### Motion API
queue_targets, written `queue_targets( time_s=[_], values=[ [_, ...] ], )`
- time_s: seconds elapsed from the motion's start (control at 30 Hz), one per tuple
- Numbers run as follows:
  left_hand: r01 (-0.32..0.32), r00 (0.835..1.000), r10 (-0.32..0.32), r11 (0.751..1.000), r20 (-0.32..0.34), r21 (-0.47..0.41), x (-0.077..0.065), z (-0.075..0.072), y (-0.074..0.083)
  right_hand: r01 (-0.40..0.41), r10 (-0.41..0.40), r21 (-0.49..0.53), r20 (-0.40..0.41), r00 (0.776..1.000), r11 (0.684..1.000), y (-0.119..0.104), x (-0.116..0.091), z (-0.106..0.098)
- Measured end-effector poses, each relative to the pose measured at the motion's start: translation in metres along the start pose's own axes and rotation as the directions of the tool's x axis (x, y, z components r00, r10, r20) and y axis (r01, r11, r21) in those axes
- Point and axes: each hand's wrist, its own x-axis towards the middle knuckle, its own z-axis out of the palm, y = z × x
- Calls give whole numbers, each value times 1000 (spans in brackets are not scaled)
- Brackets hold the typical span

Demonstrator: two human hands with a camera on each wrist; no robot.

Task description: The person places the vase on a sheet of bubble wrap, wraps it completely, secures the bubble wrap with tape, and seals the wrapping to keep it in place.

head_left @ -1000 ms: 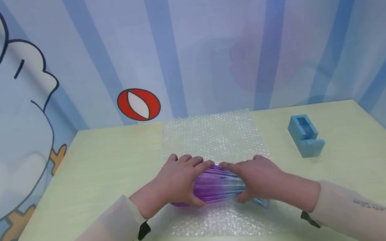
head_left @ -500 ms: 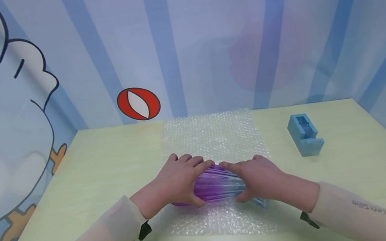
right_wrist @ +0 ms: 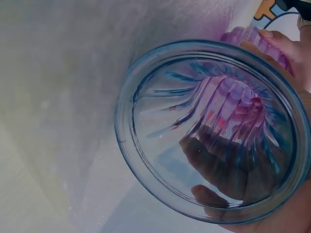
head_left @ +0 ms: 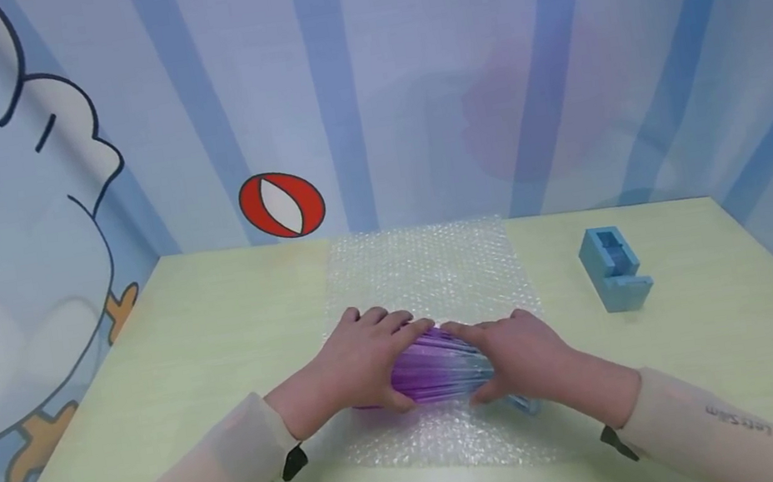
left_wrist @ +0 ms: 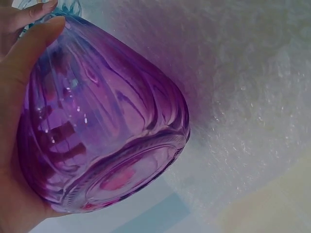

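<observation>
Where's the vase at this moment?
In the head view, the vase is sideways below centre, over the bubble wrap, gripped by the left hand at its purple end and the right hand at its blue end.

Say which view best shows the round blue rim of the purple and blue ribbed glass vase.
The right wrist view: the rim faces that camera, almost a full circle. The head view shows only a small part below the right hand; the left wrist view looks at the base, leaving the rim unclear.

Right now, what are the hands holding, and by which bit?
A see-through vase: the left hand grips its wide purple part, and the right hand grips its blue part, near the open rim.
</observation>
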Motion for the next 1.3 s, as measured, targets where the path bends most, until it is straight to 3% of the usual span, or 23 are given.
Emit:
queue_targets(
  time_s=[0.4, 0.63, 0.73, 0.87, 0.9, 0.93, 1.0, 1.3],
  values=[
    [-26, 999, 26, 999, -28, 27, -4, 1, 2, 0, 0, -14, 0, 1000, 1000, 1, 0, 3],
    [-60, 990, 70, 995, -124, 83, -27, 10, 3, 22, -22, 19, 10, 1000, 1000, 4, 4, -2],
    [-133, 964, 157, 984, -216, 122, -44, 16, 5, 33, -33, 25, 16, 999, 999, 4, 5, -3],
    [-281, 882, 317, 948, -348, 152, -65, 24, 14, 41, -42, 22, 8, 999, 999, 4, 6, -4],
    [-309, 868, 342, 939, -359, 149, -69, 25, 17, 39, -39, 22, 6, 999, 999, 4, 6, -5],
    [-327, 864, 355, 935, -356, 138, -73, 27, 19, 36, -36, 22, 6, 999, 999, 4, 6, -5],
    [-341, 867, 366, 931, -337, 134, -78, 31, 24, 28, -28, 24, 8, 1000, 999, 5, 6, -5],
    [-314, 930, 334, 939, -152, 141, -82, 46, 31, 4, -5, 43, 25, 1000, 999, 3, 4, -3]
  ],
)
